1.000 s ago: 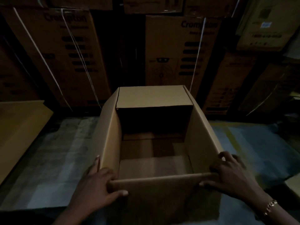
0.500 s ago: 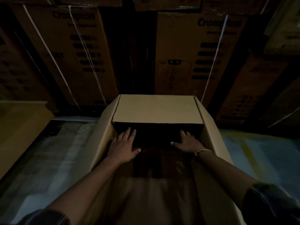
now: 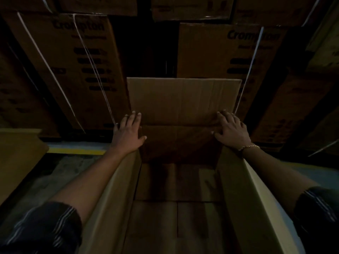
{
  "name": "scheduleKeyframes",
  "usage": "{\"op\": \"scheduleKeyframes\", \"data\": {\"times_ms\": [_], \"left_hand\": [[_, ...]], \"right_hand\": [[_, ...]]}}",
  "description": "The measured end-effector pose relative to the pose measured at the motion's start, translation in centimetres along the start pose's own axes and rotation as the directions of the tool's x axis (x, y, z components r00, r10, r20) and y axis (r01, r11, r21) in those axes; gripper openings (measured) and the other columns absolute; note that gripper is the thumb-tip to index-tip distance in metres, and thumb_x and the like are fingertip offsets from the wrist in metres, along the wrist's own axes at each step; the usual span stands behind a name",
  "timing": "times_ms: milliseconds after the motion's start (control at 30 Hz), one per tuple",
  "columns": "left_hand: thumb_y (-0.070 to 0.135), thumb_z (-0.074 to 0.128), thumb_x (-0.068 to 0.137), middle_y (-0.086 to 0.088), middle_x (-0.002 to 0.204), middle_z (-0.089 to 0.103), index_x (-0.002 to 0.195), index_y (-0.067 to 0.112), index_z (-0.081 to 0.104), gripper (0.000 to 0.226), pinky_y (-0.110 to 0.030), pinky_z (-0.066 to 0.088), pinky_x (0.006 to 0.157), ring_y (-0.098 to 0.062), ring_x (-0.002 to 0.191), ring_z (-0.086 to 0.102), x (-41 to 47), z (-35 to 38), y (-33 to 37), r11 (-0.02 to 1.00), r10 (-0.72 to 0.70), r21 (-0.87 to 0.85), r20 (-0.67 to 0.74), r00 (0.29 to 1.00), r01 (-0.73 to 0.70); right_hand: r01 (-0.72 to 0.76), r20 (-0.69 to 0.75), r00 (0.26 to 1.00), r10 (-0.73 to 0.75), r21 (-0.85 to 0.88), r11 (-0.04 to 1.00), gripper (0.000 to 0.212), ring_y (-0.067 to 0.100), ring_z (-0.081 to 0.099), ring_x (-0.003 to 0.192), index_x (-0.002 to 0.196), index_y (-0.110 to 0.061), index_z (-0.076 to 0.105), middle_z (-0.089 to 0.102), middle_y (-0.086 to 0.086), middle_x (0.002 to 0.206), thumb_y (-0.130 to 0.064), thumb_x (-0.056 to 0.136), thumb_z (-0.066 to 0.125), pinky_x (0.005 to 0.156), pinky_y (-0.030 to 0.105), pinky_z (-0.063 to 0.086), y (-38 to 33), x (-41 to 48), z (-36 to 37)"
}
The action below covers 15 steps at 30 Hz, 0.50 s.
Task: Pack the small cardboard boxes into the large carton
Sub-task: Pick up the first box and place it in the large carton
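A large open brown carton (image 3: pixel 244 195) fills the lower middle of the head view, its inside bare. Its far flap (image 3: pixel 183 99) stands up and leans away from me. My left hand (image 3: pixel 128 132) lies flat with spread fingers on the far left corner, at the fold of that flap. My right hand (image 3: pixel 231 129), with a gold bracelet at the wrist, lies flat on the far right corner of the same fold. Both arms reach along the carton's side walls. No small cardboard box is in view.
Tall printed cartons with white straps (image 3: pixel 73 66) are stacked as a wall right behind the open carton. A flat cardboard sheet (image 3: pixel 16 162) lies at the left. A yellow line (image 3: pixel 73 151) marks the grey floor.
My hands left the near edge, reached to the far end, and pushed the far flap from folded over the opening to standing up. The view has moved closer over the carton.
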<state>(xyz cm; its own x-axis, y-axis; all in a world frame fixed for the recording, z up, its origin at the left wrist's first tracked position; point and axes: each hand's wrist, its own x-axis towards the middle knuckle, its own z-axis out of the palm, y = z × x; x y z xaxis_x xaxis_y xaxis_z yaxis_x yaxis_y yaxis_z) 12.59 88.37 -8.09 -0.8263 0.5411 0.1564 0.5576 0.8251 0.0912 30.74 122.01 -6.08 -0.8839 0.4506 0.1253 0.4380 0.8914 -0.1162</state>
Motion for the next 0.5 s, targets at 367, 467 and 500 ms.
{"op": "scheduleKeyframes", "data": {"times_ms": [367, 467, 500], "left_hand": [[0.044, 0.065, 0.090, -0.002, 0.163, 0.019, 0.156, 0.026, 0.020, 0.082, -0.058, 0.040, 0.104, -0.033, 0.145, 0.019, 4.9, 5.3, -1.4, 0.989, 0.007, -0.145, 0.205, 0.979, 0.023], [0.044, 0.069, 0.086, -0.003, 0.159, 0.024, 0.153, 0.025, 0.024, 0.083, -0.059, 0.041, 0.101, -0.036, 0.142, 0.023, 5.2, 5.5, -1.4, 0.989, 0.008, -0.149, 0.198, 0.980, 0.022], [0.044, 0.069, 0.086, -0.003, 0.159, 0.023, 0.154, 0.025, 0.023, 0.085, -0.060, 0.041, 0.102, -0.037, 0.142, 0.022, 5.3, 5.5, -1.4, 0.988, 0.011, -0.151, 0.205, 0.979, 0.021]], "right_hand": [[-0.084, 0.309, 0.946, 0.096, -0.050, 0.995, 0.076, 0.044, 0.023, 0.141, 0.150, -0.029, 0.024, 0.026, 0.006, 0.158, -0.066, 0.088, 0.049, 0.104, 0.065, 0.035, 1.4, 5.0, 5.2], [-0.099, 0.217, 0.969, 0.121, -0.111, 0.989, 0.078, 0.041, 0.023, 0.140, 0.149, -0.027, 0.025, 0.024, 0.003, 0.157, -0.061, 0.087, 0.058, 0.098, 0.063, 0.038, 0.9, 4.3, 5.8], [-0.087, 0.216, 0.970, 0.111, -0.117, 0.989, 0.082, 0.041, 0.023, 0.141, 0.150, -0.026, 0.023, 0.022, 0.003, 0.158, -0.059, 0.085, 0.062, 0.098, 0.062, 0.038, 0.8, 4.2, 5.7]]}}
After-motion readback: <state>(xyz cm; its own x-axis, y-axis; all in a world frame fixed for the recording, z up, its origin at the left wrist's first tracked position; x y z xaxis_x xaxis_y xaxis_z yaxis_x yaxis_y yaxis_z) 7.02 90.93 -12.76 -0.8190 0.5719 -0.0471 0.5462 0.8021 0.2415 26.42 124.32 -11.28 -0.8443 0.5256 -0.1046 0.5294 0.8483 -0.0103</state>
